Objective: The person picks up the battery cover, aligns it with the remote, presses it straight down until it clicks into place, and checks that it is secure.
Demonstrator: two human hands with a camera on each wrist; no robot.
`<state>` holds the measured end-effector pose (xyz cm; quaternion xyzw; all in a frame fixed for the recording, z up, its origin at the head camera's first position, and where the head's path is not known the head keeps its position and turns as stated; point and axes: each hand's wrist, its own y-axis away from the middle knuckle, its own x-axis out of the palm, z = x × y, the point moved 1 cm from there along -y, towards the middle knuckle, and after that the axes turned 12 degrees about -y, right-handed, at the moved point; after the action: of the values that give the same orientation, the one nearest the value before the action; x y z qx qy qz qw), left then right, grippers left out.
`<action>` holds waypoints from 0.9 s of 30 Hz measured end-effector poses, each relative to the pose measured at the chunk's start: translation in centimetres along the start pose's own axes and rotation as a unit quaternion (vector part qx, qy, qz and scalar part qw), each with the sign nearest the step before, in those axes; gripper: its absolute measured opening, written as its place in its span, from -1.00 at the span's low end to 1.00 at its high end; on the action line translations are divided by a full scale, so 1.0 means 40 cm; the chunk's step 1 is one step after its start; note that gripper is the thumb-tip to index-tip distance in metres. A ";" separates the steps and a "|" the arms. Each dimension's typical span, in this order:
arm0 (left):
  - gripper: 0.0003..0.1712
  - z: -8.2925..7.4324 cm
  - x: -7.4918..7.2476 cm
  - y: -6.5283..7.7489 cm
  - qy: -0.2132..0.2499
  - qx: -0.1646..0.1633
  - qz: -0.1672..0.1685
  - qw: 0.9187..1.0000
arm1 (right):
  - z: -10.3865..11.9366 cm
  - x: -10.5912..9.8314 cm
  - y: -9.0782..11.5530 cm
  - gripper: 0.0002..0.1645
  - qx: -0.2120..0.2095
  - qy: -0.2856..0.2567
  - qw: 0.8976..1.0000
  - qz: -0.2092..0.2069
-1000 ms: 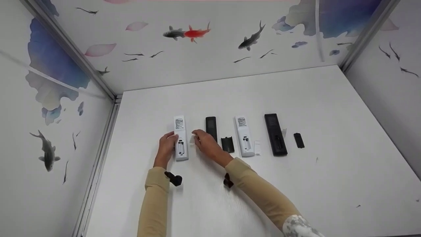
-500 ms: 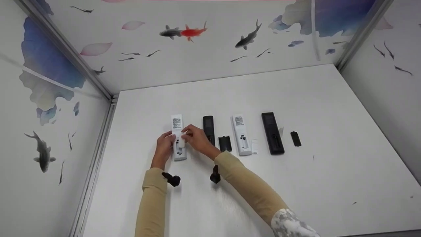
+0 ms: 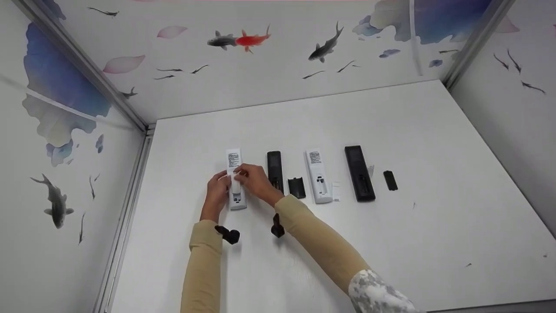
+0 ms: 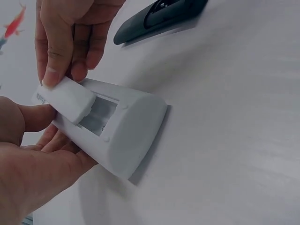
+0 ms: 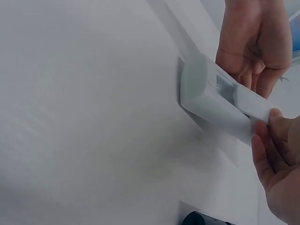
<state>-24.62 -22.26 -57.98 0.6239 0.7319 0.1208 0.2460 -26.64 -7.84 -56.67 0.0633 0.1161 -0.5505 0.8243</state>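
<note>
A white remote control (image 3: 233, 158) lies back side up at the left of the row, its label toward the far end. My left hand (image 3: 217, 193) grips it from the left, the thumb along its edge and fingers at its side. Between thumb and fingers my right hand (image 3: 256, 178) pinches a white battery cover (image 4: 72, 99). In the left wrist view, the cover sits over the upper part of the battery compartment (image 4: 101, 117), slightly tilted; the compartment's lower end shows uncovered. The right wrist view shows both hands meeting at the remote.
To the right lie a black remote (image 3: 275, 165), a black cover (image 3: 297, 188), another white remote (image 3: 316, 158) beside its white cover (image 3: 336, 191), a larger black remote (image 3: 357, 163), and a small black cover (image 3: 390, 180). Printed walls enclose the white table (image 3: 278, 269).
My right hand has moved left, bringing the white cover from beside the remote onto its battery compartment. My left hand keeps its hold on the remote.
</note>
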 end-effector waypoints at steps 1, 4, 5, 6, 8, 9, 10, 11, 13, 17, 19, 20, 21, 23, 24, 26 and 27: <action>-0.42 0.000 0.003 0.000 0.002 0.001 0.001 1.000 | -0.001 -0.001 0.000 -0.78 -0.006 0.006 1.000 -0.002; -0.42 0.001 0.008 -0.003 0.010 0.001 0.001 1.000 | -0.002 -0.001 0.002 -0.76 -0.025 0.020 0.999 -0.009; -0.42 0.002 0.010 -0.004 0.014 0.001 0.001 1.000 | -0.003 -0.001 0.003 -0.76 -0.031 0.021 0.999 -0.011; -0.42 0.003 0.010 -0.005 0.018 0.000 0.000 1.000 | -0.004 -0.001 0.004 -0.75 -0.035 0.023 0.999 -0.013; -0.42 0.003 0.012 -0.006 0.022 -0.002 -0.001 1.000 | -0.006 0.001 0.005 -0.74 -0.041 0.031 0.999 -0.015; -0.42 0.003 0.013 -0.006 0.023 -0.003 0.000 1.000 | -0.006 0.001 0.005 -0.74 -0.046 0.037 0.998 -0.016; -0.41 0.002 0.013 -0.007 0.023 -0.002 0.001 1.000 | -0.006 0.001 0.005 -0.73 -0.051 0.042 0.998 -0.017; -0.41 0.001 0.014 -0.007 0.023 -0.002 0.002 1.000 | -0.006 0.000 0.005 -0.73 -0.055 0.050 0.997 -0.019; -0.40 -0.003 0.014 -0.008 0.025 -0.001 0.004 1.000 | -0.004 0.000 0.005 -0.73 -0.062 0.064 0.996 -0.019; -0.42 -0.006 0.016 -0.011 0.053 -0.006 0.001 0.999 | -0.002 -0.002 0.006 -0.73 -0.070 0.076 0.995 -0.008; -0.43 -0.005 0.017 -0.011 0.069 -0.010 -0.001 0.998 | -0.003 -0.001 0.008 -0.72 -0.072 0.078 0.994 -0.001; -0.43 -0.004 0.017 -0.011 0.073 -0.011 -0.001 0.997 | -0.004 0.000 0.009 -0.72 -0.073 0.079 0.994 0.000; -0.43 -0.003 0.018 -0.010 0.070 -0.012 -0.001 0.997 | -0.005 0.000 0.011 -0.73 -0.073 0.081 0.994 0.000; -0.43 0.001 0.017 -0.008 0.067 -0.011 0.001 0.998 | -0.006 0.004 0.014 -0.73 -0.074 0.085 0.994 -0.001; -0.43 0.003 0.016 -0.007 0.062 -0.009 0.000 0.998 | -0.007 0.006 0.015 -0.74 -0.075 0.086 0.993 -0.003; -0.44 0.007 0.010 -0.004 0.057 -0.004 -0.003 0.998 | -0.008 0.014 0.017 -0.74 -0.075 0.088 0.993 -0.002; -0.44 0.010 0.007 -0.001 0.057 -0.002 -0.006 0.998 | -0.008 0.018 0.018 -0.74 -0.076 0.090 0.993 -0.001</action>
<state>-24.48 -22.06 -58.41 0.6109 0.7483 0.1561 0.2063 -25.74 -8.13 -57.19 0.0498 0.2312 -0.5329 0.8125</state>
